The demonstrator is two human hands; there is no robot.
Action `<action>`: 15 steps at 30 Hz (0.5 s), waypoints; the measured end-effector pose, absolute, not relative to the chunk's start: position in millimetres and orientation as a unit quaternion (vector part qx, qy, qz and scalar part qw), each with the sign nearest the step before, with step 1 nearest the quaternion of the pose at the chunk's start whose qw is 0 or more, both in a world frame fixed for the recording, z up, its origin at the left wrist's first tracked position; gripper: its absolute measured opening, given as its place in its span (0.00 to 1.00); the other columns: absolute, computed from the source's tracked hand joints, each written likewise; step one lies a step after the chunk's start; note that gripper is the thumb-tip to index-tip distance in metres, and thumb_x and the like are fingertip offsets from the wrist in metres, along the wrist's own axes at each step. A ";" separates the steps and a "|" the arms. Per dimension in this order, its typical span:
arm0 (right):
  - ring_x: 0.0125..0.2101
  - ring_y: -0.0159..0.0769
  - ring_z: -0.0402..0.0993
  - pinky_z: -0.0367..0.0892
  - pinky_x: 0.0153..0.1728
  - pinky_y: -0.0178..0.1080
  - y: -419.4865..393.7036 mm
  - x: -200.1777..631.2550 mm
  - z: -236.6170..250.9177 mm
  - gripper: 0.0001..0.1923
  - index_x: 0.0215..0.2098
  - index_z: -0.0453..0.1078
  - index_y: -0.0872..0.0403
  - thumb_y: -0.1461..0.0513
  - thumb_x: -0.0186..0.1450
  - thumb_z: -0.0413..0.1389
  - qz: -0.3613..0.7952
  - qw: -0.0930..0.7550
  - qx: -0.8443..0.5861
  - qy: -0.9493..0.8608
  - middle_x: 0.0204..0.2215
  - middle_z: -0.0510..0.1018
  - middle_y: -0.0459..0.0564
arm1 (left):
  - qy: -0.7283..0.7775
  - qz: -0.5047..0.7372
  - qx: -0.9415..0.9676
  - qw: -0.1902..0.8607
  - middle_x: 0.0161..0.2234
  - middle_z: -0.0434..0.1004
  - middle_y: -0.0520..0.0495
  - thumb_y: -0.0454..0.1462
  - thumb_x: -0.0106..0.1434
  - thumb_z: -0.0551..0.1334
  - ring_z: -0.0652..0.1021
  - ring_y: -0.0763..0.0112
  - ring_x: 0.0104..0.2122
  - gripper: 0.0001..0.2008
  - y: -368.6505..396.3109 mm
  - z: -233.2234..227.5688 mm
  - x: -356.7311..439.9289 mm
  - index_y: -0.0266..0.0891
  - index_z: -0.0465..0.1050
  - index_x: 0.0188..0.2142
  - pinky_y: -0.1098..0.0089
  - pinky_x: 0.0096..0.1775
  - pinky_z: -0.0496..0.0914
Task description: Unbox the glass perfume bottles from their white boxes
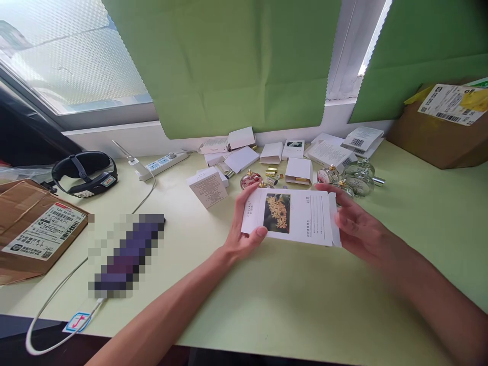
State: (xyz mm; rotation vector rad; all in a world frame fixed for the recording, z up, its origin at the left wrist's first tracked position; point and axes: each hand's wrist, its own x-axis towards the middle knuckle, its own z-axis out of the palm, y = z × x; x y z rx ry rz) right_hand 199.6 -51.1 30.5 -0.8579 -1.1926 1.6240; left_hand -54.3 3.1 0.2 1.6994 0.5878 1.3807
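A white perfume box [301,216] with a picture of yellow flowers is held sideways above the table, between both hands. My left hand [244,229] grips its left end, thumb on the front face. At the right end, where a flap stands out, my right hand [354,223] has its fingers closed around the box's edge. Just behind lie round glass perfume bottles, one reddish [250,179] and several clear ones [358,178], partly hidden by the box and my right hand. Small gold caps [271,171] lie between them.
Several small white boxes [242,159] lie along the back. Left are a folded carton [208,188], a power strip [163,165], a headset [86,175], a brown parcel [19,218] and a blurred-out dark object [129,254] on a cable. Another parcel [430,137] stands back right.
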 end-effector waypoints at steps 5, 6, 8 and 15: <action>0.38 0.37 0.77 0.82 0.30 0.43 -49.8 197.2 24.4 0.26 0.63 0.61 0.27 0.56 0.69 0.58 0.691 0.457 -0.292 -0.477 0.50 0.74 0.45 | 0.248 0.565 0.665 0.421 0.61 0.64 0.41 0.56 0.60 0.63 0.69 0.48 0.56 0.36 4.1 -1.2 -56.8 0.49 0.59 0.64 0.52 0.57 0.65; 0.40 0.39 0.77 0.83 0.31 0.45 -49.4 197.2 22.9 0.27 0.63 0.61 0.27 0.56 0.69 0.57 0.694 0.458 -0.289 -0.475 0.51 0.73 0.46 | 0.248 0.567 0.666 0.417 0.61 0.64 0.41 0.55 0.60 0.64 0.69 0.48 0.57 0.36 4.1 -1.5 -57.3 0.49 0.58 0.64 0.52 0.57 0.64; 0.43 0.41 0.77 0.84 0.33 0.49 -49.0 197.1 20.8 0.28 0.64 0.59 0.26 0.57 0.70 0.57 0.698 0.458 -0.291 -0.468 0.53 0.72 0.46 | 0.247 0.569 0.671 0.407 0.61 0.63 0.41 0.54 0.61 0.64 0.69 0.48 0.57 0.36 3.9 -2.0 -57.9 0.49 0.57 0.64 0.52 0.57 0.65; 0.42 0.41 0.78 0.83 0.30 0.48 -50.0 195.9 22.3 0.24 0.61 0.63 0.27 0.58 0.70 0.56 0.686 0.469 -0.300 -0.469 0.52 0.72 0.45 | 0.250 0.572 0.666 0.409 0.61 0.63 0.41 0.54 0.60 0.64 0.68 0.47 0.57 0.36 2.5 -2.1 -56.9 0.48 0.58 0.64 0.51 0.57 0.65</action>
